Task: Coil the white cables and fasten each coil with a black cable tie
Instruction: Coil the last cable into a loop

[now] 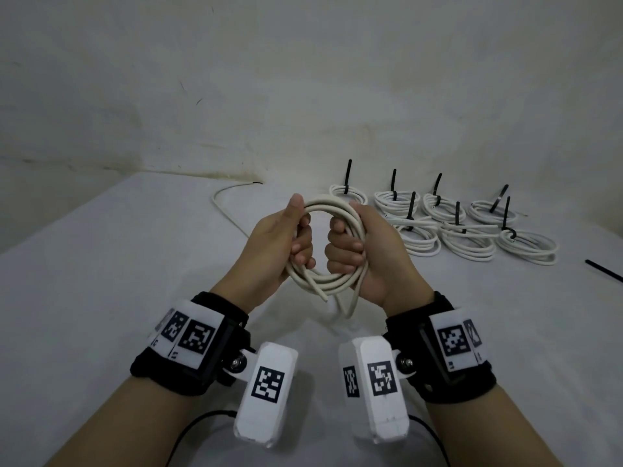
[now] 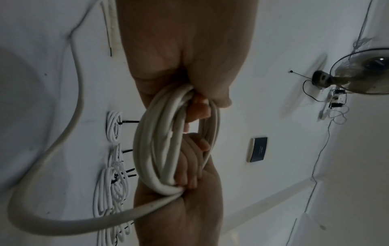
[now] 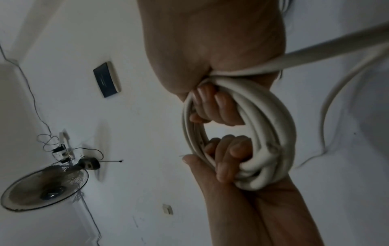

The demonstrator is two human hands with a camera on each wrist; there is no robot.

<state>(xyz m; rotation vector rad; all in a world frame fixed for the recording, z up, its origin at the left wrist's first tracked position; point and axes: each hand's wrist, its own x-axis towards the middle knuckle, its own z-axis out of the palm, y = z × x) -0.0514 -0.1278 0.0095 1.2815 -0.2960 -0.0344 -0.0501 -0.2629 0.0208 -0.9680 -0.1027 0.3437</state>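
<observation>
White cable coil (image 1: 332, 279) being gripped above the table (image 1: 101, 264), left hand (image 1: 269, 244) being curled round one side, right hand (image 1: 367, 254) being curled round the other

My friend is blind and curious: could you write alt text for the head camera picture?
Two bare hands hold a coil of white cable upright above a white table, the left hand gripping its left side and the right hand its right. Behind them to the right lie finished coils, each fastened with a black cable tie.
</observation>
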